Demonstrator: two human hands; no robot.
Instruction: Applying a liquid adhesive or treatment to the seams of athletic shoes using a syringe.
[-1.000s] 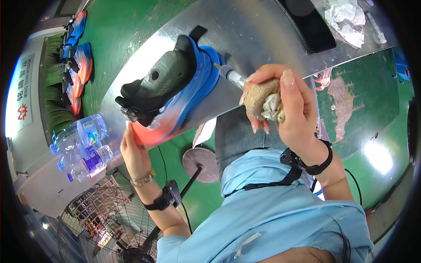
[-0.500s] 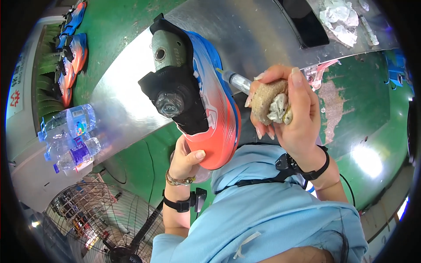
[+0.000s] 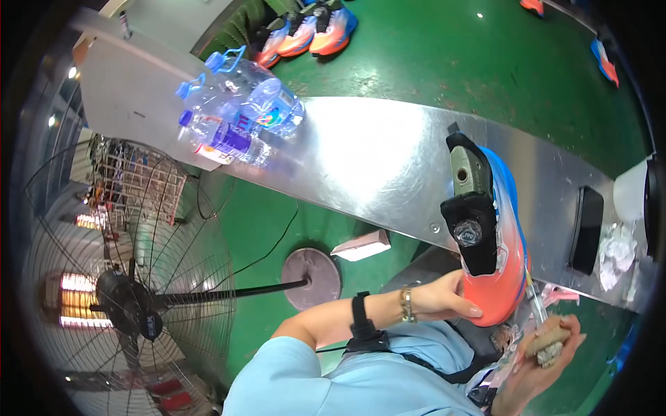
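Note:
My left hand (image 3: 452, 298) is closed on the toe of a running shoe (image 3: 494, 295), thumb on top. The shoe fades from orange at the toe to blue at the heel and has a black collar and tongue; a grey-green shoe last (image 3: 463, 166) fills it. In my right hand (image 3: 531, 378) is a clear syringe (image 3: 535, 305) with a thin tip, along with a tan, rough lump (image 3: 548, 340) that has a whitish wad in it. The syringe tip is at the shoe's right edge near the forefoot; whether it touches is too small to tell.
Under the shoe's heel side lies a shiny metal table (image 3: 361, 159). Clear plastic bottles (image 3: 277, 104) stand on its left; a black phone (image 3: 588, 229), crumpled tissue (image 3: 616, 253) and white container (image 3: 630, 191) are right. A standing fan (image 3: 132, 305) is at left, similar shoes (image 3: 333, 31) beyond.
The view has swung left, so the shoe and both hands now appear farther right. The syringe tip has shifted along the shoe's right edge toward the toe. Both hands keep their hold.

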